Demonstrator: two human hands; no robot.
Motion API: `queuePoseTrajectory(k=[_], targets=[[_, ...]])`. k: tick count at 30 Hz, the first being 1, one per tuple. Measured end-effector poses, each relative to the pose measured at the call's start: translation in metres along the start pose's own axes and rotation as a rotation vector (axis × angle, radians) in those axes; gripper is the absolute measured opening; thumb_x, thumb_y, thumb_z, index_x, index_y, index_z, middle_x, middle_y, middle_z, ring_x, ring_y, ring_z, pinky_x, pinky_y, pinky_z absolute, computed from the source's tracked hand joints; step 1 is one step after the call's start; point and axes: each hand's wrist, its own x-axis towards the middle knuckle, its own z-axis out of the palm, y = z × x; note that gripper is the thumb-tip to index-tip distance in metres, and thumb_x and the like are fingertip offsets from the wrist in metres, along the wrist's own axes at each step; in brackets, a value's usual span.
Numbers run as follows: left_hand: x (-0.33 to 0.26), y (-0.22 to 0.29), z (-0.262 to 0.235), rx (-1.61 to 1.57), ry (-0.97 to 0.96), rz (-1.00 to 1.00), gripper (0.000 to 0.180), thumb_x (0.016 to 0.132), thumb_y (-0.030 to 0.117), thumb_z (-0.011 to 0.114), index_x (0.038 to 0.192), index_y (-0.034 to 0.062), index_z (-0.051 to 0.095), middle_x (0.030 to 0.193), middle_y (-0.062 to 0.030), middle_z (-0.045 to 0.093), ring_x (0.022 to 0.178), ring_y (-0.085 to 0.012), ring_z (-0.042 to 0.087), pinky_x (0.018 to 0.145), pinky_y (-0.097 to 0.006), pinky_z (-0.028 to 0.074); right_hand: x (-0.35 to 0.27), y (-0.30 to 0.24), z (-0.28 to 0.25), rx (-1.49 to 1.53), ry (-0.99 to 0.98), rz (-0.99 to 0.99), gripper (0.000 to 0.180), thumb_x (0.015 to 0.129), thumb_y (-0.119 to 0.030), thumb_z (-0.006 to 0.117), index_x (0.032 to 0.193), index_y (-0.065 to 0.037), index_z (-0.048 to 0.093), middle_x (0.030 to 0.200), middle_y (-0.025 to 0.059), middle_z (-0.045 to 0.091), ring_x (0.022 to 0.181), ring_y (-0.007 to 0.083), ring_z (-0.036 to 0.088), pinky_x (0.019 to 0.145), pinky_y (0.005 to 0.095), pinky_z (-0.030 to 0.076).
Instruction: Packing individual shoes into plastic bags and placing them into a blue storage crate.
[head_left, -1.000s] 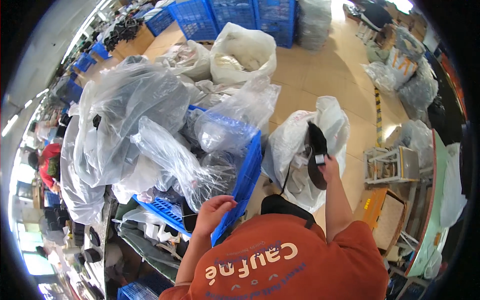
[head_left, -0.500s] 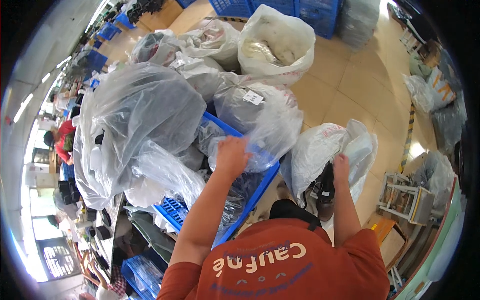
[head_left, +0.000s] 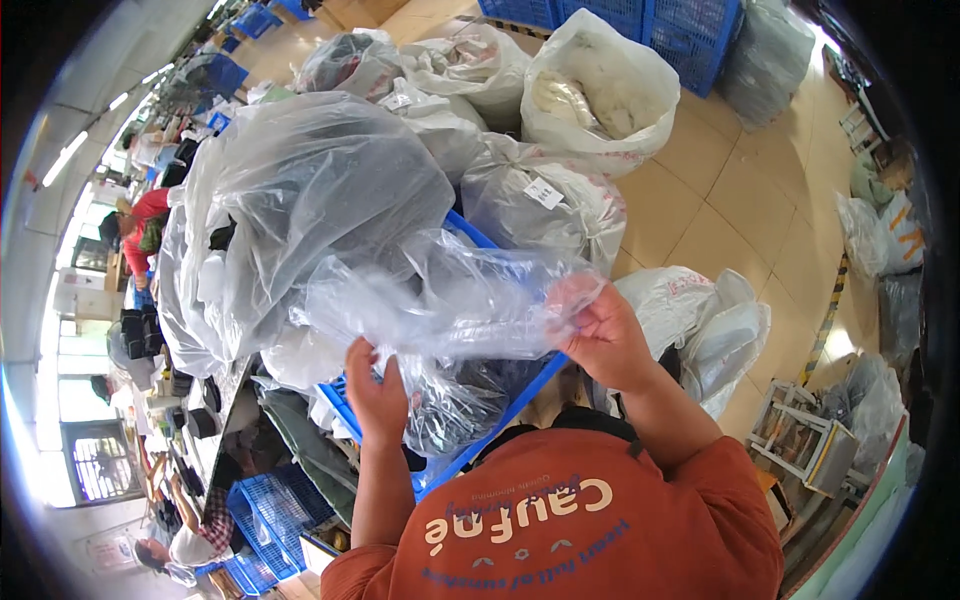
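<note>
Above the blue crate [head_left: 520, 395], both hands pinch one clear plastic bag [head_left: 450, 305]: the left hand [head_left: 375, 385] closed on its lower edge, the right hand [head_left: 600, 335] closed on its far end, stretching it flat, probably to find the opening

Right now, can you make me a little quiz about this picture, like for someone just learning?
1. True or false: both hands hold the clear plastic bag.
2. What colour is the crate under the bag? A red, B blue, C green.
3. Fill in: the person's top is ____.

Key:
1. True: left hand and right hand each grip it.
2. B.
3. Orange.
</note>
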Motion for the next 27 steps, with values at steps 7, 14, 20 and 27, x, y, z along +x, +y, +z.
queuePoseTrajectory(k=[7, 14, 20, 27], targets=[[0.055, 0.093, 0.004, -0.246, -0.392, 0.657, 0.018, 0.073, -0.005, 0.054, 0.090, 0.0005, 0.054, 0.086, -0.0160, 0.059, 0.080, -0.0359, 0.057, 0.072, -0.037, 0.047, -0.007, 0.018, 0.041, 0.054, -0.090, 0.000, 0.020, 0.079, 0.001, 0.059, 0.088, -0.006, 0.043, 0.085, 0.0016, 0.045, 0.082, 0.0100, 0.047, 0.076, 0.0246, 0.040], [0.030, 0.041, 0.049, -0.149, -0.755, 0.364, 0.026, 0.073, -0.007, 0.050, 0.097, 0.0009, 0.055, 0.087, -0.0180, 0.057, 0.084, -0.0356, 0.055, 0.074, -0.039, 0.044, -0.028, 0.047, 0.028, -0.624, 0.259, 0.310, 0.048, 0.068, -0.012, 0.072, 0.103, -0.004, 0.041, 0.089, 0.0033, 0.049, 0.072, 0.0102, 0.050, 0.062, 0.0246, 0.043], [0.056, 0.044, -0.004, -0.165, -0.190, 0.339, 0.017, 0.075, -0.011, 0.050, 0.087, -0.0022, 0.057, 0.079, -0.0159, 0.056, 0.070, -0.0296, 0.055, 0.063, -0.033, 0.046, -0.049, 0.018, 0.030, -0.198, 0.589, -0.196, 0.026, 0.076, 0.004, 0.060, 0.095, -0.007, 0.045, 0.080, -0.0028, 0.048, 0.069, 0.0048, 0.045, 0.061, 0.0198, 0.039], [0.031, 0.092, 0.043, -0.112, -0.898, 0.684, 0.016, 0.071, -0.004, 0.058, 0.086, 0.0021, 0.057, 0.085, -0.0116, 0.060, 0.076, -0.0262, 0.057, 0.069, -0.034, 0.046, -0.057, 0.010, 0.068, -0.228, 0.478, -0.397, 0.017, 0.083, 0.005, 0.052, 0.086, -0.007, 0.039, 0.082, 0.0006, 0.046, 0.067, 0.0034, 0.040, 0.058, 0.0167, 0.034]])
